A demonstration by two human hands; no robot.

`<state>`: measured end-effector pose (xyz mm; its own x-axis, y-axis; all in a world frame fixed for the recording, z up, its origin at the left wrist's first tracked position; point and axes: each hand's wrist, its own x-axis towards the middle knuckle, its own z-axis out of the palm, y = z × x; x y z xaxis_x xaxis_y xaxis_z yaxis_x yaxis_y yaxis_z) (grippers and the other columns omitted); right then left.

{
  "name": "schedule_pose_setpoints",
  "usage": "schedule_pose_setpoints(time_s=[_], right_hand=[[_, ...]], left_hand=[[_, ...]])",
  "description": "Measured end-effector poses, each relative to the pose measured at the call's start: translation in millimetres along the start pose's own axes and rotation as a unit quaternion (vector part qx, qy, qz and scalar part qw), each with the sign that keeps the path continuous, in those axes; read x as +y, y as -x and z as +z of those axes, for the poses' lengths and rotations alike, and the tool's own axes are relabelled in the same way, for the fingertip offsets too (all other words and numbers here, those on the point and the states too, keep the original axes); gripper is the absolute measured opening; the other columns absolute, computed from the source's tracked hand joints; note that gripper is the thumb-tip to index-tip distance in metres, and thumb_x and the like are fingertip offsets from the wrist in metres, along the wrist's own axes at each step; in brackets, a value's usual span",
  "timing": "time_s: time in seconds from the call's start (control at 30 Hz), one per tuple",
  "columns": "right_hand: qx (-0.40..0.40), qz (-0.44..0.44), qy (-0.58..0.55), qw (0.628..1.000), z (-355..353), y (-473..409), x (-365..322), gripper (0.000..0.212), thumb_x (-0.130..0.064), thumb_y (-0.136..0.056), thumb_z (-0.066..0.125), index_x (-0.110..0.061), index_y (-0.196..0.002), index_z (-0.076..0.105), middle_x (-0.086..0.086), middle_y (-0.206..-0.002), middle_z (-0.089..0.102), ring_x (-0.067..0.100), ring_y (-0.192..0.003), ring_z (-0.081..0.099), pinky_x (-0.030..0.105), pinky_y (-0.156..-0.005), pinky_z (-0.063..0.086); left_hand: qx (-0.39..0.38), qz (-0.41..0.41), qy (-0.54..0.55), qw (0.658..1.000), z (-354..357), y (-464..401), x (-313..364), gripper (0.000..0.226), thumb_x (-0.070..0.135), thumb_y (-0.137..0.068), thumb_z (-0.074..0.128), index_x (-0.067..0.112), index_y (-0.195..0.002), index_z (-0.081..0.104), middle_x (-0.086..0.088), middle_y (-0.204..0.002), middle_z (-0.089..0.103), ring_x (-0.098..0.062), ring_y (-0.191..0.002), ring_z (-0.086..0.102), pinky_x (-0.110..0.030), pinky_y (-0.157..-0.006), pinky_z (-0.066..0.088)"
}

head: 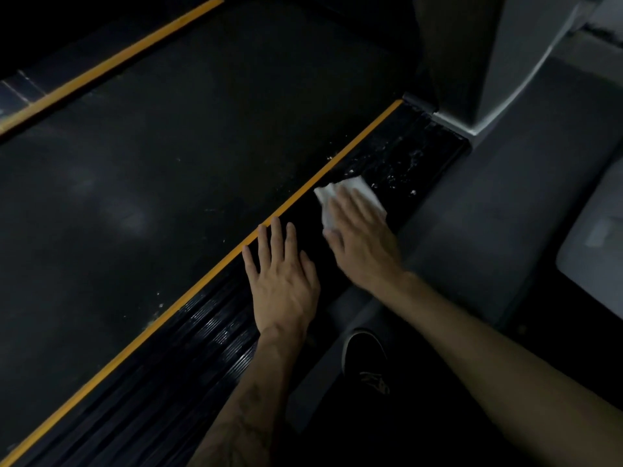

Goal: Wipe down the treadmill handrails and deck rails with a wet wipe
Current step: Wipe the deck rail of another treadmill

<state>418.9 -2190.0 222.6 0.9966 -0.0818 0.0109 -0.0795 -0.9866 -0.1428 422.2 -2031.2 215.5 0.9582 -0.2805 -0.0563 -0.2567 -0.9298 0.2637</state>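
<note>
Ribbed deck rail [215,332] (wet) under white wipe [357,193]

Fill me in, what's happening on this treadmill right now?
A person is wiping the right deck rail beside the belt. The right hand presses a white wet wipe flat on the rail with straight fingers, while the left hand rests flat on the same rail nearer the person, by the orange stripe. White specks and wet marks show on the rail beyond the wipe, toward the grey upright.

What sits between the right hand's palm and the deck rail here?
The white wet wipe, pressed flat under the right hand onto the deck rail, in the head view.
</note>
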Motion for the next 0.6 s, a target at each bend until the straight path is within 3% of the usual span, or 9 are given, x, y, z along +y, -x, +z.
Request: schedule_pose_setpoints(time_s=[0.13,0.23,0.3,0.43,0.5,0.6], right_hand=[[0.0,-0.095,-0.012,0.995,3.3,16.5,6.8,0.059,-0.039,-0.108,0.023,-0.012,-0.16,0.029,0.007,-0.169,0.02,0.023,-0.158,0.013,0.039,-0.128,0.013],[-0.009,-0.028,0.034,0.999,-5.9,-8.7,27.7,0.062,-0.038,-0.108,0.011,-0.009,-0.163,0.015,0.009,-0.172,0.007,0.02,-0.159,0.0,0.035,-0.129,0.001],[0.001,0.025,0.004,1.0,-6.1,-12.9,18.9,0.066,-0.041,-0.106,0.009,-0.007,-0.163,0.015,0.01,-0.172,0.006,0.021,-0.159,0.001,0.037,-0.129,0.002],[0.028,-0.063,-0.003,0.998,9.7,18.2,-1.7,0.058,-0.035,-0.11,0.022,-0.003,-0.158,0.032,0.014,-0.167,0.025,0.028,-0.157,0.018,0.044,-0.127,0.021],[0.024,-0.095,0.011,0.995,5.8,12.8,15.0,0.058,-0.035,-0.109,0.023,-0.006,-0.159,0.031,0.011,-0.167,0.024,0.025,-0.157,0.018,0.041,-0.128,0.018],[-0.003,-0.028,0.023,0.999,-4.8,-11.0,35.3,0.064,-0.043,-0.108,0.015,-0.01,-0.163,0.017,0.008,-0.171,0.009,0.021,-0.159,0.002,0.039,-0.129,0.006]], left_hand=[[0.005,0.002,0.004,1.0,1.0,0.4,0.7,0.06,0.042,-0.108,0.014,0.02,-0.165,0.015,-0.001,-0.173,-0.007,-0.018,-0.157,-0.018,-0.051,-0.128,-0.005],[0.014,-0.001,-0.003,1.0,2.8,-0.2,1.6,0.061,0.044,-0.108,0.015,0.02,-0.164,0.017,-0.002,-0.173,-0.003,-0.019,-0.158,-0.015,-0.051,-0.128,-0.003],[0.015,0.0,-0.006,1.0,2.7,-0.5,1.2,0.061,0.045,-0.108,0.014,0.02,-0.164,0.018,-0.002,-0.173,-0.001,-0.019,-0.158,-0.014,-0.051,-0.128,-0.003],[0.008,0.005,-0.013,1.0,2.9,-1.3,-0.3,0.062,0.046,-0.108,0.013,0.02,-0.164,0.016,-0.002,-0.173,-0.004,-0.02,-0.158,-0.015,-0.051,-0.128,-0.004],[0.01,0.003,-0.016,1.0,3.9,-1.3,0.1,0.062,0.046,-0.108,0.014,0.02,-0.164,0.016,-0.002,-0.173,-0.004,-0.02,-0.158,-0.015,-0.052,-0.128,-0.003],[0.017,0.002,-0.014,1.0,3.9,-0.8,0.8,0.061,0.046,-0.109,0.015,0.02,-0.164,0.019,-0.003,-0.173,-0.001,-0.02,-0.158,-0.013,-0.052,-0.128,-0.002]])
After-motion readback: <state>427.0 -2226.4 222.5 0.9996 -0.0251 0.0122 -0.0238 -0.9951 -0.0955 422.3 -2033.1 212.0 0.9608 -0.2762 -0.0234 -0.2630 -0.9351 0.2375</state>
